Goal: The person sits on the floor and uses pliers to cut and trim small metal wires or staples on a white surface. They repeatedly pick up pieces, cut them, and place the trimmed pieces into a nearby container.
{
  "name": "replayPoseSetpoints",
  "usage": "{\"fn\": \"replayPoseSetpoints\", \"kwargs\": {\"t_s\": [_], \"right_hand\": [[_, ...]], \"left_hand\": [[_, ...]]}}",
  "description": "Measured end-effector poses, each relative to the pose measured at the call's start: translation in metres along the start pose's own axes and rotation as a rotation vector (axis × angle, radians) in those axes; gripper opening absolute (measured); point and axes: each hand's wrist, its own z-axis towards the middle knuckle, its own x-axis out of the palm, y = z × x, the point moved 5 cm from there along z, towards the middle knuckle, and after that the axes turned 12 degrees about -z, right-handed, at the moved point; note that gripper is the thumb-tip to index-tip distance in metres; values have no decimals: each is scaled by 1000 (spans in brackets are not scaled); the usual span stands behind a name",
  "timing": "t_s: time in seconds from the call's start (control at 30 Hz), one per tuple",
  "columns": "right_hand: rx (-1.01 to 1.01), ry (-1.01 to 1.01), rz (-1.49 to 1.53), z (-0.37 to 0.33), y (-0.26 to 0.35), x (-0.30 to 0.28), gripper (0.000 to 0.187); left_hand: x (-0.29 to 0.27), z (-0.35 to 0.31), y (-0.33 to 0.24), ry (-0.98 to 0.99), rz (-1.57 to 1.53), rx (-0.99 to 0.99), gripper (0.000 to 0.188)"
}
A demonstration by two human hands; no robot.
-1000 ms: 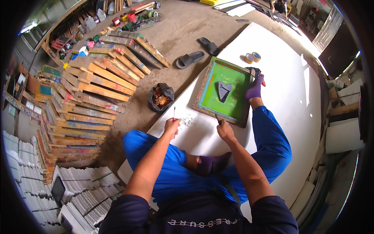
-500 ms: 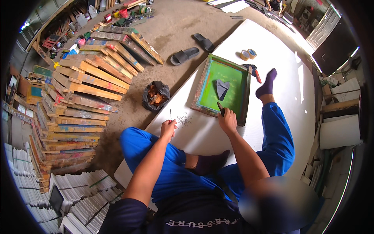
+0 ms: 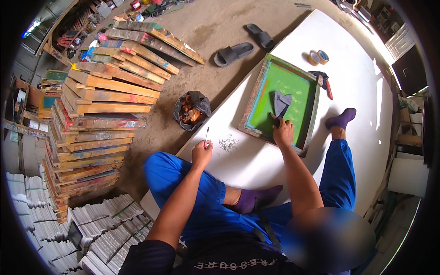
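Observation:
My left hand is closed round a thin screwdriver-like tool, its slim dark-tipped shaft pointing up from a red handle. Small dark curly bits lie on the white board just right of it. My right hand grips a short dark object over the near part of a screen-printing frame; the fingers hide most of that object and its kind cannot be made out. Inside the wooden border is green mesh with pale markings. A folded grey cloth lies on the mesh, just beyond my right fingers.
Two tape rolls and a red-handled tool by a dark cloth lie beyond the frame on the white board. At left are a black rubbish bag, two sandals, many stacked wooden frames and bundled white sheets.
The view has shifted, so the board and frame appear lower and further right. My right hand has moved over the mesh, close to the grey cloth. My left hand still holds its tool.

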Motion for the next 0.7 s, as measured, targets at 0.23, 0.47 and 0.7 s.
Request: {"fn": "replayPoseSetpoints", "kwargs": {"t_s": [0.23, 0.47, 0.7], "right_hand": [[-597, -253, 144, -86, 47, -14, 59], [-570, 110, -5, -141, 110, 34, 112], [-642, 30, -158, -132, 160, 67, 111]], "left_hand": [[-4, -3, -34, 180, 571, 16, 51], [21, -27, -33, 265, 638, -74, 74], [35, -19, -25, 242, 300, 29, 63]]}}
